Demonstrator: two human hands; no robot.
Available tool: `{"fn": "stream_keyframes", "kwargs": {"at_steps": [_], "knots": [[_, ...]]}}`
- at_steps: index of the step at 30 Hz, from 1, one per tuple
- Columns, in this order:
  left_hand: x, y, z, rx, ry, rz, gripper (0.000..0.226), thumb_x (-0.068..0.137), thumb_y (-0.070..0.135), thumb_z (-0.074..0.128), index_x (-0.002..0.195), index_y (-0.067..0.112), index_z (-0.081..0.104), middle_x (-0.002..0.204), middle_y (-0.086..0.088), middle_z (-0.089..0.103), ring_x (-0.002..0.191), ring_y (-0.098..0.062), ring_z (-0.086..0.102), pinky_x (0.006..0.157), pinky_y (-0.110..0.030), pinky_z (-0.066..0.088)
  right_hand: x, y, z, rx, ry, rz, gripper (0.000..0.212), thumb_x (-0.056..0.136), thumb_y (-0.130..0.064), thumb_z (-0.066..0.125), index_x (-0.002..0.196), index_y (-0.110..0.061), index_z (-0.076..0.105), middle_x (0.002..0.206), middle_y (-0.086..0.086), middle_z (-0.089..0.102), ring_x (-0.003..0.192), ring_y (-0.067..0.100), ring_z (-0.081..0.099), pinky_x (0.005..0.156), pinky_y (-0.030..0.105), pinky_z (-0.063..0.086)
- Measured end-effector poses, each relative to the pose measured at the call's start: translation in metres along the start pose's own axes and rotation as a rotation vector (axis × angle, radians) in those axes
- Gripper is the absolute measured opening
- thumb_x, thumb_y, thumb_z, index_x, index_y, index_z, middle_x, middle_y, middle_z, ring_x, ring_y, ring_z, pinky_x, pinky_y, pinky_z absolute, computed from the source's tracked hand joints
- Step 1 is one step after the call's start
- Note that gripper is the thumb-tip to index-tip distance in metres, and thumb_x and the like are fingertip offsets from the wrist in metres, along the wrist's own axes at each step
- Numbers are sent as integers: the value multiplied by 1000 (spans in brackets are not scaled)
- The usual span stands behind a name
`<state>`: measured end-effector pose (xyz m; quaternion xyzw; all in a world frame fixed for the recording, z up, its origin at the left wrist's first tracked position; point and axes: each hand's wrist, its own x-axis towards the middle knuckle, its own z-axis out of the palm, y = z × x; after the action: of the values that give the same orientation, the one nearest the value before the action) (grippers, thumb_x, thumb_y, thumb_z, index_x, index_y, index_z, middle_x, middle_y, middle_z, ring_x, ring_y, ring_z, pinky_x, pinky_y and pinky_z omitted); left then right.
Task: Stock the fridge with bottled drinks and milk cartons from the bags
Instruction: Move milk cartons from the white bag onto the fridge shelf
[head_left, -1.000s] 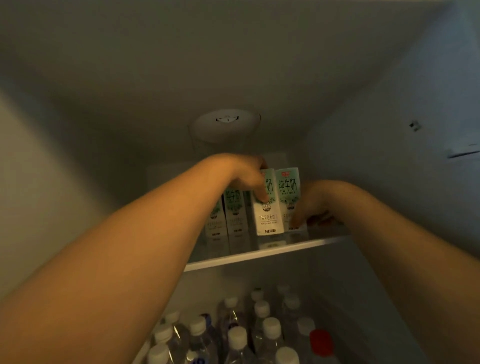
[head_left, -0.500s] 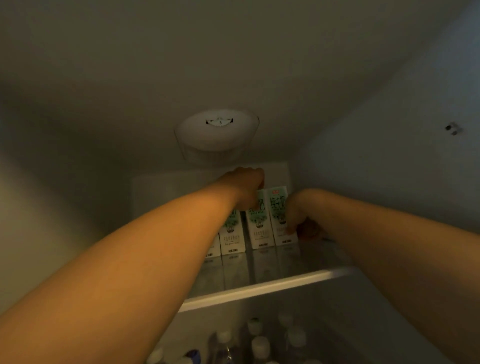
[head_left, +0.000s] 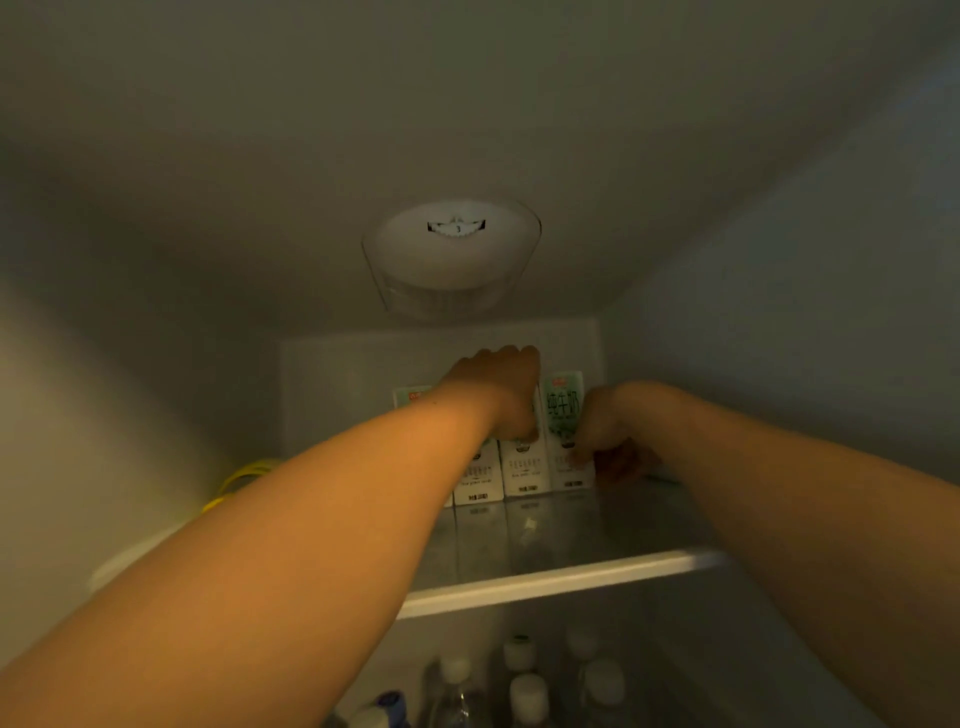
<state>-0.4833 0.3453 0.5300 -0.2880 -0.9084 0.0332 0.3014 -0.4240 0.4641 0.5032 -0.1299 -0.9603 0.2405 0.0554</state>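
Several white and green milk cartons (head_left: 524, 470) stand upright in a row at the back of the fridge's glass top shelf (head_left: 561, 577). My left hand (head_left: 501, 395) reaches over the row and grips the top of a middle carton. My right hand (head_left: 602, 431) holds the side of the rightmost carton (head_left: 563, 410), fingers curled round its lower right edge. Clear water bottles (head_left: 524, 691) with white caps stand on the shelf below.
A round white light and dial housing (head_left: 454, 260) hangs from the fridge ceiling above the cartons. A yellow cord (head_left: 241, 480) shows at the left wall. The front half of the glass shelf holds nothing. Fridge walls close in left and right.
Both hands have pushed the cartons further back on the shelf, up against the rear wall. My view has tilted upward, so fewer bottles show below.
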Motion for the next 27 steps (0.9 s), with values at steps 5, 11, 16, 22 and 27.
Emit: {"fn": "stream_keyframes", "kwargs": {"at_steps": [5,11,16,22,27], "knots": [[0,-2,-4,-163,-10,-14,64,82,26,77,136,16,45,131,-6,51,117,-23,52,89,-34,50,10,0,-1,-17,3,-42,39,96,-17,60,131,-4,52,96,10,65,80,21,63,78,34,54],[-3,9,6,-29,-28,-56,78,79,39,79,141,13,40,135,-9,51,121,-27,51,95,-39,49,10,-1,2,-296,138,-64,49,99,-26,54,142,-6,41,138,10,52,121,24,54,101,33,42],[-17,21,13,135,11,-108,80,88,30,70,151,10,25,150,-11,39,134,-31,40,109,-42,32,9,-3,10,-262,141,-18,49,101,-28,52,143,-7,39,143,12,48,121,24,53,96,28,42],[-58,21,11,166,-82,-198,99,91,30,65,158,18,-6,166,-4,-8,151,-32,-8,119,-56,-7,-5,1,17,-172,157,-69,42,101,-18,49,141,-7,43,143,14,47,130,27,47,104,31,39],[-98,20,2,166,-55,-234,93,90,57,55,158,25,1,166,-3,-9,150,-33,-13,118,-60,-10,-30,-10,32,-144,72,-121,42,104,-17,39,145,-11,36,148,10,41,136,27,38,110,33,29]]}}
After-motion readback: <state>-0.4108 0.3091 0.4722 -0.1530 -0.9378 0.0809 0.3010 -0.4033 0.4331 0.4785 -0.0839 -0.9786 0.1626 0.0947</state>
